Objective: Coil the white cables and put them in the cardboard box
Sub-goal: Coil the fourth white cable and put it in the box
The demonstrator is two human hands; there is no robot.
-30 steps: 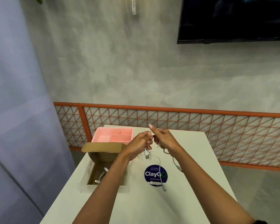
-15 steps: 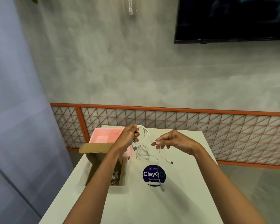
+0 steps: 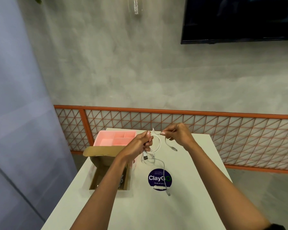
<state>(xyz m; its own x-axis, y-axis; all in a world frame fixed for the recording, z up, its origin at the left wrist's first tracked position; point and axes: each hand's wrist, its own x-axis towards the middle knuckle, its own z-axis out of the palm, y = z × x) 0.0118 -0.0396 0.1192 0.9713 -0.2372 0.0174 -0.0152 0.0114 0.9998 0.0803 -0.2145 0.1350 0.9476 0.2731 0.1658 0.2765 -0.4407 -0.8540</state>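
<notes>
Presently the left grip [image 3: 140, 144] clutches a loop of white cable [image 3: 159, 143], the right grip [image 3: 178, 136] pinching its strand just beside.

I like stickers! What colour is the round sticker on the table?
The round sticker is dark blue with white letters; head view.

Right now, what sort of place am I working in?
Probably a shared office pantry or break room: a ClayGo clean-as-you-go sticker on the white table, a wall-mounted screen, and an orange lattice partition.
</notes>
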